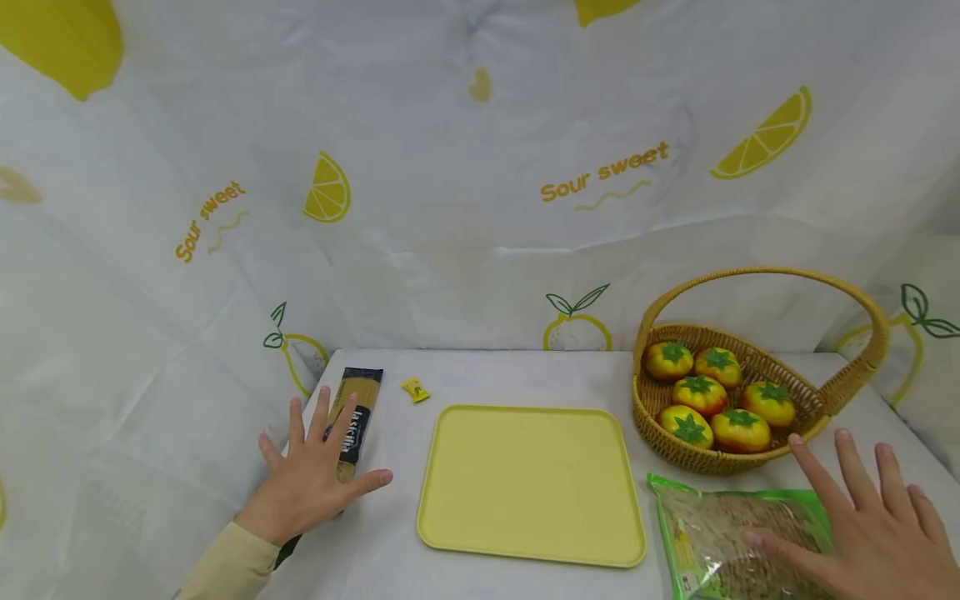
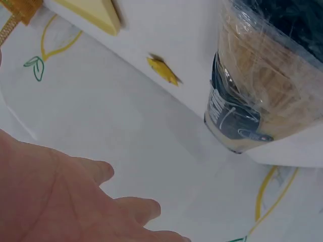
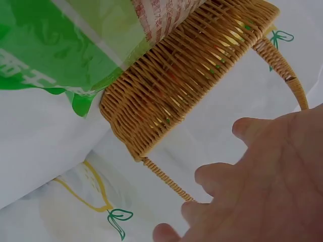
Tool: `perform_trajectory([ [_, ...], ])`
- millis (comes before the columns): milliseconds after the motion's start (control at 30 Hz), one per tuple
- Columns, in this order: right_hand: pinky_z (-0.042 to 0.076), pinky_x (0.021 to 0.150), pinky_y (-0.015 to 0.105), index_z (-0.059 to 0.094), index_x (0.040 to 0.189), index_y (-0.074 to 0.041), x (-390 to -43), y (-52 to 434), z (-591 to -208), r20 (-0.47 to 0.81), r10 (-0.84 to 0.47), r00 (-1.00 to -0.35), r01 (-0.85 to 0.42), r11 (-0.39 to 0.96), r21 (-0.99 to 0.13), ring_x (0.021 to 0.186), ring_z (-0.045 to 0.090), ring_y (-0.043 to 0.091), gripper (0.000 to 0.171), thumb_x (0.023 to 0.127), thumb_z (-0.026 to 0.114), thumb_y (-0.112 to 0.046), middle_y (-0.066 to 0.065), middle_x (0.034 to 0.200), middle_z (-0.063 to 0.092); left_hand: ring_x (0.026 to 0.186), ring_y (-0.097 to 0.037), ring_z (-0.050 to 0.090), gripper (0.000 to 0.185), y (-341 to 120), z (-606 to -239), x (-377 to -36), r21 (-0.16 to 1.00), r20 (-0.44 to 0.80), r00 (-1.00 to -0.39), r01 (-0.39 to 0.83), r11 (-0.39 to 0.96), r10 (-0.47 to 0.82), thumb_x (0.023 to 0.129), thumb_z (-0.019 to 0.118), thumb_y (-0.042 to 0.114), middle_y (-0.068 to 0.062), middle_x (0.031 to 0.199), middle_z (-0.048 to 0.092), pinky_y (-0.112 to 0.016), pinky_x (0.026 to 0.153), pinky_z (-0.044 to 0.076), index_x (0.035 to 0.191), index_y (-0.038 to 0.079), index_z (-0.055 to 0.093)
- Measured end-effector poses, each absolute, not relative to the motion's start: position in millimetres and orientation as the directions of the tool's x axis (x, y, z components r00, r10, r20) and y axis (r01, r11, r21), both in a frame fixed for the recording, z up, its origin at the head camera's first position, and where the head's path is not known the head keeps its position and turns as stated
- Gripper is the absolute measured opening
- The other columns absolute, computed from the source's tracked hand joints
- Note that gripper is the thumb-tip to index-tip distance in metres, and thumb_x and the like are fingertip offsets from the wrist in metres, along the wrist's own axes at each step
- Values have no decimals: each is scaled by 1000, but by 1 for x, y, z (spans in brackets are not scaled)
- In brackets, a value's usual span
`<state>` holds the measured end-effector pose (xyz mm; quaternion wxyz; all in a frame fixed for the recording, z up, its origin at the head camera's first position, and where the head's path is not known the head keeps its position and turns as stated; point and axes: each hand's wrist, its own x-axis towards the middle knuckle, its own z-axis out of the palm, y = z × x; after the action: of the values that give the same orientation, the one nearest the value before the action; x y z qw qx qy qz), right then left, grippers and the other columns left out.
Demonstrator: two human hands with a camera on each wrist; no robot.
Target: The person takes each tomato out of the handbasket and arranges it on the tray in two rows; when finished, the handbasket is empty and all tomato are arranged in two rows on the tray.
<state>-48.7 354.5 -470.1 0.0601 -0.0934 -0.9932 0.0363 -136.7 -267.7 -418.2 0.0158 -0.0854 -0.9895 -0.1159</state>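
- Sleeve (image 1: pixel 228 567): beige, on the left forearm, at the lower left of the head view.
- Left hand (image 1: pixel 311 479): fingers straight and spread wide, thumb pointing toward the tray. Grip is on nothing. It covers part of the pasta pack in the head view; the left wrist view shows palm and pack apart.
- Pasta pack (image 1: pixel 358 429): lies lengthwise along the left side of the white table (image 1: pixel 502 375); dark label, lower portion partly hidden by the hand.
- Sweet (image 1: pixel 415 389): yellow wrapper, just right of the pack's far end, behind the tray's left corner.
- Tray (image 1: pixel 532 483): pale yellow, rounded corners, flat at mid-table.
- Basket (image 1: pixel 697 461): woven, arched handle raised, standing at the far right behind the noodle bag.
- Fruits (image 1: pixel 699 395): six, yellow-red with green leafy tops, inside the basket.
- Noodle bag (image 1: pixel 712 542): clear with green edges, flat on the table just right of the tray; contents brownish.
- Right hand (image 1: pixel 881 533): fingers extended and spread wide, holding nothing. It overlaps the noodle bag's right portion in the head view; the right wrist view shows them apart.
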Motion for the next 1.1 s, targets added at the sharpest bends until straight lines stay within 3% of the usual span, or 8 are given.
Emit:
perform_trajectory([
  [133, 5, 116, 87, -8, 174, -19, -52, 358, -463, 150, 143, -978, 124, 984, -130, 156, -23, 62, 141, 79, 73, -84, 32, 173, -20, 159, -69, -7, 118, -262, -418, -138, 266, 57, -982, 187, 946, 179, 90, 64, 80, -21, 182, -7, -101, 103, 5, 176, 21, 9],
  [333, 15, 109, 91, 9, 174, -7, -68, 368, -447, 219, 15, -976, -28, 981, -190, 161, -11, 60, 126, 87, 78, -68, 27, 178, -8, 166, -53, -9, 110, -239, -421, -148, 471, 95, -964, 264, 842, 249, 99, 64, 68, -16, 182, -8, -88, 120, 11, 175, 24, -3],
  [400, 17, 107, 92, 17, 172, -4, -77, 369, -440, 221, -27, -975, -80, 969, -235, 161, -1, 62, 118, 90, 79, -61, 27, 179, -1, 168, -49, -3, 110, -229, -423, -152, 518, 111, -956, 290, 805, 272, 100, 64, 66, -16, 182, -5, -81, 126, 17, 175, 22, -4],
  [500, 25, 104, 89, 34, 166, 3, -90, 367, -432, 246, -97, -964, -161, 954, -255, 148, 25, 67, 106, 91, 83, -53, 33, 175, 18, 169, -44, 5, 112, -214, -429, -159, 564, 106, -952, 295, 771, 286, 100, 64, 67, -18, 182, 0, -73, 129, 25, 175, 16, -1],
  [633, 39, 97, 82, 47, 155, 9, -108, 366, -419, 186, -142, -972, -187, 950, -250, 129, 46, 67, 93, 93, 81, -50, 41, 160, 40, 169, -40, 11, 112, -199, -438, -172, 628, 29, -954, 249, 738, 297, 100, 67, 64, -18, 182, 6, -65, 133, 25, 175, 11, 2],
  [767, 51, 88, 74, 52, 150, 11, -128, 370, -411, 93, -170, -981, -189, 945, -268, 119, 58, 63, 85, 96, 79, -50, 43, 144, 56, 158, -46, 39, 108, -191, -445, -187, 676, -82, -961, 141, 724, 264, 100, 69, 58, -26, 177, 20, -64, 126, 39, 174, 5, 11],
  [867, 53, 88, 72, 55, 149, 10, -138, 372, -409, 53, -181, -982, -188, 943, -275, 119, 60, 62, 82, 97, 77, -50, 40, 140, 61, 143, -47, 57, 100, -186, -449, -196, 679, -136, -966, 69, 731, 218, 101, 70, 55, -30, 169, 37, -63, 115, 51, 171, 3, 23],
  [1100, 52, 93, 74, 62, 145, 6, -154, 374, -413, -2, -192, -981, -184, 946, -266, 122, 60, 61, 81, 92, 82, -51, 36, 139, 65, 122, -32, 68, 80, -182, -458, -209, 628, -231, -962, -35, 777, 143, 103, 70, 46, -18, 140, 67, -54, 104, 58, 166, 7, 40],
])
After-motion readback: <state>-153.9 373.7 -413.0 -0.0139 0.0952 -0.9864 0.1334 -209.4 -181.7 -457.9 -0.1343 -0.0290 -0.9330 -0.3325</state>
